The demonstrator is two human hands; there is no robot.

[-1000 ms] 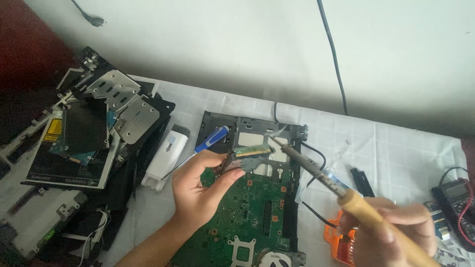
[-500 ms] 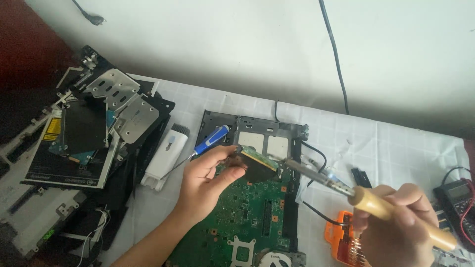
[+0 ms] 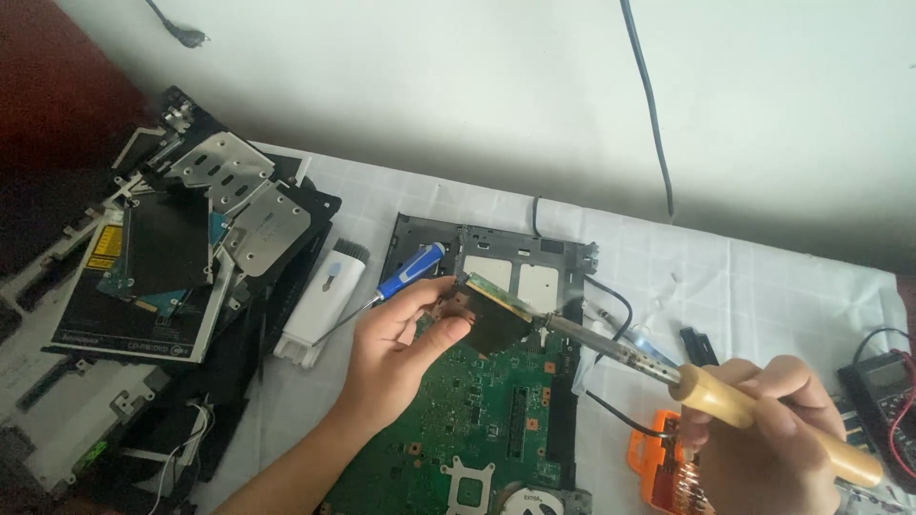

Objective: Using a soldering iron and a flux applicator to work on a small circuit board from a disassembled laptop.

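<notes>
White-clothed table [image 3: 744,277] | left hand [image 3: 396,348] fingers pinch small chip board [image 3: 496,310] over green motherboard [image 3: 477,420] | right hand [image 3: 763,429] fingers clamped on soldering iron [image 3: 706,386] — tip at board's edge | best: steady board, brief light contact.

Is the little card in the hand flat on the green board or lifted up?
Lifted up: the left hand pinches the small card, tilted above the green board.

- The small chip board [image 3: 498,310] pinched in the left fingers [image 3: 434,315] is dark brown with a green top edge.
- The soldering iron [image 3: 711,391] in the right hand [image 3: 763,434] has a tan wooden handle and a grey metal shaft.
- Below the left fingers, the motherboard [image 3: 477,420] is green.
- Beside the left fingertips, the screwdriver [image 3: 405,277] handle is blue.
- The cloth [image 3: 763,286] is white with a faint check.
</notes>
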